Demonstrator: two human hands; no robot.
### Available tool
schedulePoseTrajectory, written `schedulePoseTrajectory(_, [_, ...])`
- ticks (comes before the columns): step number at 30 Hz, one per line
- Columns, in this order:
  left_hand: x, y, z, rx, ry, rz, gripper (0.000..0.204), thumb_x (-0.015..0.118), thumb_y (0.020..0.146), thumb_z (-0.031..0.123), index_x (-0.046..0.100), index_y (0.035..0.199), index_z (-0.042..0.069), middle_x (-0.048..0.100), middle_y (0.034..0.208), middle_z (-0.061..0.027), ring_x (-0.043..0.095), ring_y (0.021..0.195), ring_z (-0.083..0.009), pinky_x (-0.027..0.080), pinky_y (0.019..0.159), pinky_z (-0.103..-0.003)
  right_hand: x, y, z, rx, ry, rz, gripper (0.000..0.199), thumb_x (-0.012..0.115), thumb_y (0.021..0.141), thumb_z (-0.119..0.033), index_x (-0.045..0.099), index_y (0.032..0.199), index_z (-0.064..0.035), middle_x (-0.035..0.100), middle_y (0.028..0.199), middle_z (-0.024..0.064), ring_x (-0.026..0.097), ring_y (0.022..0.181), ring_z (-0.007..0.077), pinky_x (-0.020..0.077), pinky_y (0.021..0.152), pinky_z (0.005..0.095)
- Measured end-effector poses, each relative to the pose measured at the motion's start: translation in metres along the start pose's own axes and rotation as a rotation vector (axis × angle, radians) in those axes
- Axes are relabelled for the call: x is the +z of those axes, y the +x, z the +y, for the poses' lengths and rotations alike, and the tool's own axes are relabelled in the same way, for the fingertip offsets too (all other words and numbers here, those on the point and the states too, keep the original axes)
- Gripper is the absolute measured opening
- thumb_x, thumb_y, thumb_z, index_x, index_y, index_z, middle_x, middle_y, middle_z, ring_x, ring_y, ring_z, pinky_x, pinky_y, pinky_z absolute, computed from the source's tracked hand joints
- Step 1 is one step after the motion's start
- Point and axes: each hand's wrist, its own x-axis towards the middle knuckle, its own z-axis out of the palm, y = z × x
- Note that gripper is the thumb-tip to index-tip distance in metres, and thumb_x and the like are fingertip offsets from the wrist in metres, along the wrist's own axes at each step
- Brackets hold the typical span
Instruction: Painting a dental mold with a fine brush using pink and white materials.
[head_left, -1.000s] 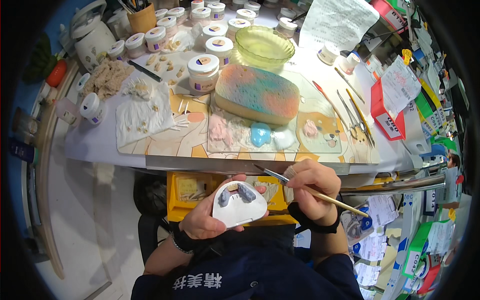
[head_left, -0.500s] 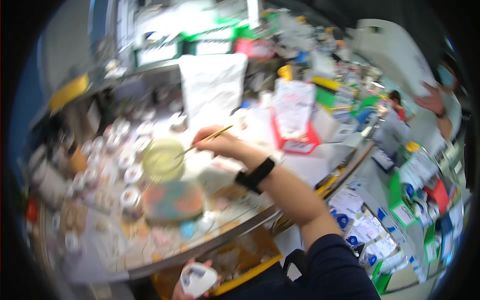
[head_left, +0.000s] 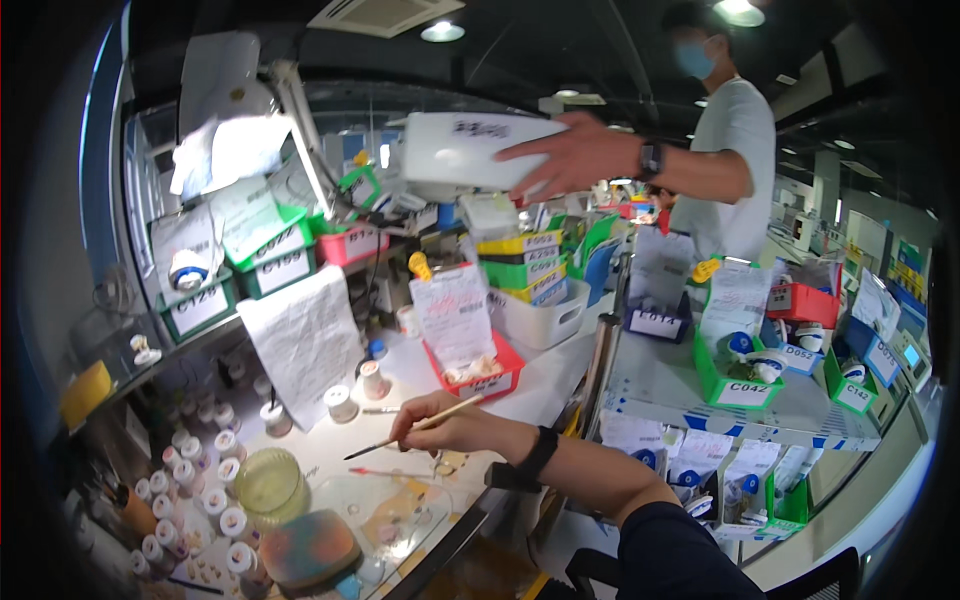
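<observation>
My right hand (head_left: 448, 424) pinches a thin wooden-handled paintbrush (head_left: 374, 451) over the worktop, its dark tip pointing left. Below the hand lies a stained palette surface (head_left: 395, 512) with a red-tipped brush (head_left: 395, 474) on it. To the left stands a glass jar of pale yellowish liquid (head_left: 272, 482), and in front of it is a sponge block (head_left: 308, 548) smudged orange and blue-green. My left hand is out of the picture.
Several small white-lidded jars (head_left: 236, 524) crowd the left side. A red tray (head_left: 505, 380) with papers stands behind my hand. Labelled bins (head_left: 745, 388) fill the right bench. A person in a white shirt (head_left: 735, 140) stretches a white plastic container (head_left: 450, 150) across the bench.
The view has swung upward and right. My right hand has moved the brush away from the jar. My left hand, with a white object, has left view. The person's container has moved left, across the bench.
</observation>
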Motion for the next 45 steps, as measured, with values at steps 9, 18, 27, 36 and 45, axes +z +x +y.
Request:
schedulePoseTrajectory(9, [-0.002,-0.003,-0.004,0.036,0.033,-0.044,0.082,0.066,0.072,-0.007,0.028,0.141,0.014,0.020,0.148,-0.0155,0.037,0.128,-0.0373,0.056,0.077,-0.033,-0.042,-0.051,-0.036,-0.074,-0.168,0.324,0.017,0.063,0.083,-0.012,0.064,0.098,-0.0039,0.064,0.078,0.0012,0.056,0.059,0.0049,0.0478,0.050,0.0200])
schedulePoseTrajectory(18, [0.000,-0.018,0.003,0.076,0.082,-0.049,0.079,0.066,0.072,-0.005,0.029,0.140,0.014,0.021,0.147,-0.0154,0.037,0.128,-0.0368,0.055,0.078,-0.033,-0.144,-0.087,-0.091,-0.185,-0.021,0.869,0.015,0.054,0.088,-0.021,0.059,0.080,-0.0093,0.048,0.056,-0.0025,0.039,0.040,0.0075,0.0368,0.040,0.0242])
schedulePoseTrajectory(27, [-0.002,0.024,-0.010,0.152,0.091,-0.122,0.077,0.065,0.072,-0.003,0.030,0.139,0.013,0.023,0.146,-0.0153,0.038,0.127,-0.0363,0.054,0.079,-0.033,-0.314,-0.168,-0.155,0.433,-0.376,1.196,0.024,0.053,0.083,-0.025,0.049,0.064,-0.0103,0.041,0.051,0.0018,0.031,0.036,0.0121,0.0293,0.037,0.0303])
schedulePoseTrajectory(36, [0.009,0.085,-0.011,0.234,0.184,-0.162,0.075,0.065,0.073,-0.001,0.030,0.138,0.012,0.024,0.145,-0.0152,0.038,0.127,-0.0358,0.053,0.081,-0.033,-0.383,-0.176,-0.115,0.469,-0.178,1.384,0.024,0.053,0.084,-0.020,0.046,0.063,-0.0098,0.036,0.045,-0.0008,0.031,0.030,0.0134,0.0169,0.030,0.0316])
schedulePoseTrajectory(45, [0.008,0.072,-0.010,0.176,0.213,-0.079,0.073,0.065,0.073,0.002,0.031,0.137,0.012,0.025,0.143,-0.0151,0.038,0.126,-0.0354,0.052,0.082,-0.033,-0.433,-0.187,-0.083,0.383,-0.278,1.493,0.026,0.053,0.084,-0.034,0.049,0.068,-0.0135,0.038,0.047,-0.0016,0.036,0.040,0.0134,0.0341,0.045,0.0350])
